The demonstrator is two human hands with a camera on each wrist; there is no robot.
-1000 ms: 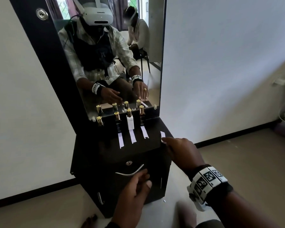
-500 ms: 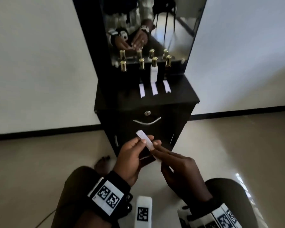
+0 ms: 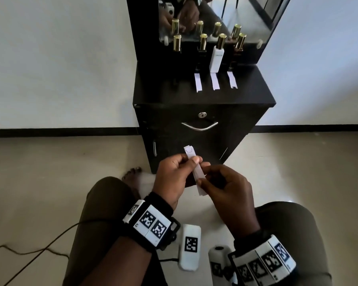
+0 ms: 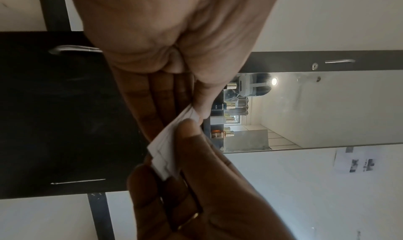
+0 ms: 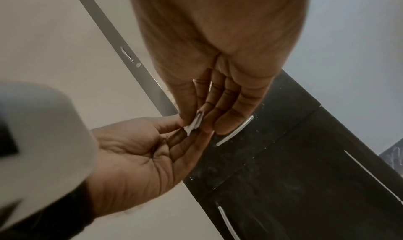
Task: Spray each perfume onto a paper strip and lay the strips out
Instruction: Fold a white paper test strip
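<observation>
Cabinet top (image 3: 254,93): three laid strips (image 3: 215,80) — four gold-capped perfume bottles (image 3: 217,56) behind.
Hands: left hand (image 3: 174,178) and right hand (image 3: 229,193) both pinch one paper strip (image 3: 195,168).

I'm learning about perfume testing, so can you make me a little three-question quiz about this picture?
1. True or false: both hands pinch one paper strip.
2. How many strips lie on the cabinet?
3. Which bottle has no strip in front of it? A the leftmost bottle, B the white bottle, C the rightmost bottle.

Key: 1 true: left hand and right hand both pinch it. 2 three. 3 A.
</observation>
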